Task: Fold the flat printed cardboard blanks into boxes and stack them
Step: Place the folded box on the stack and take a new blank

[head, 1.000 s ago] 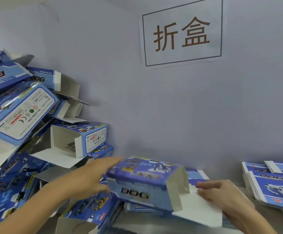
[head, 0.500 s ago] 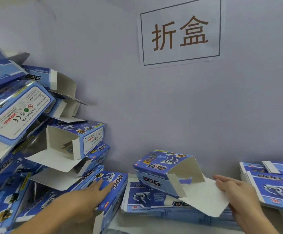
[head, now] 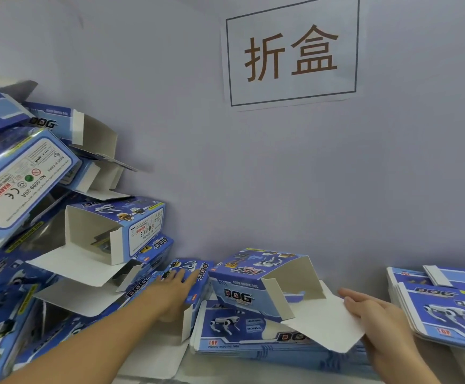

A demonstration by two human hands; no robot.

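Now right hand [head: 375, 320] holds open box's [head: 256, 284] flap; left hand [head: 174, 286] presses pile [head: 87, 245].

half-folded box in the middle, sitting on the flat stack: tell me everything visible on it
The half-folded box is blue printed cardboard with plain white insides, "DOG" lettering on its front side and top, and robot-dog pictures on top. It is squared up into a sleeve, its right end open, with a narrow side flap and a large white flap spread out. It rests on the stack of flat blanks near the wall. The right hand holds the large flap's edge; the left hand is on a neighbouring box.
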